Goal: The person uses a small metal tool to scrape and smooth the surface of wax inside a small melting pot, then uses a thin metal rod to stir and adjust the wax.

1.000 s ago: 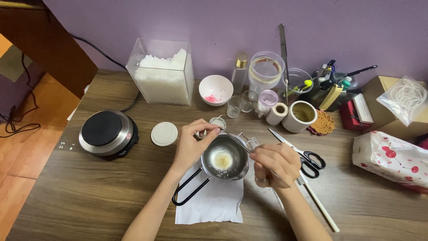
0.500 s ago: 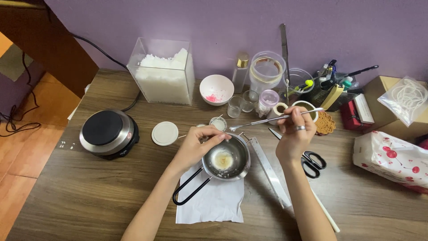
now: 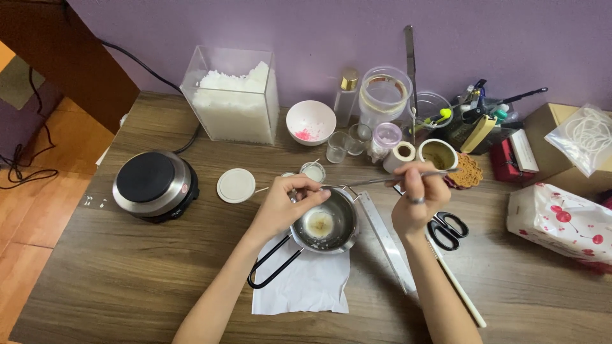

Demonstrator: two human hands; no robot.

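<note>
A small steel melting pot [image 3: 323,224] with a black wire handle rests on a white paper sheet [image 3: 303,284] on the wooden table. A pale residue lies in its bottom. My left hand [image 3: 285,205] grips the pot's left rim. My right hand [image 3: 417,199] is shut on long metal tweezers [image 3: 376,181], held nearly level, their tips pointing left above the pot's far rim, close to my left fingers. A small tin of white wax [image 3: 312,171] stands just behind the pot.
A black hot plate [image 3: 153,185] sits at the left, a white lid [image 3: 236,185] beside it. A clear box of white flakes [image 3: 234,105], a bowl with pink bits [image 3: 310,122], jars and cups line the back. Ruler [image 3: 387,242], scissors [image 3: 444,227] and a patterned bag [image 3: 561,221] lie right.
My right hand rose from the pot's right rim, swung out toward the cups with the tweezers, then came back left with the tips over the pot. My left hand stayed on the rim.
</note>
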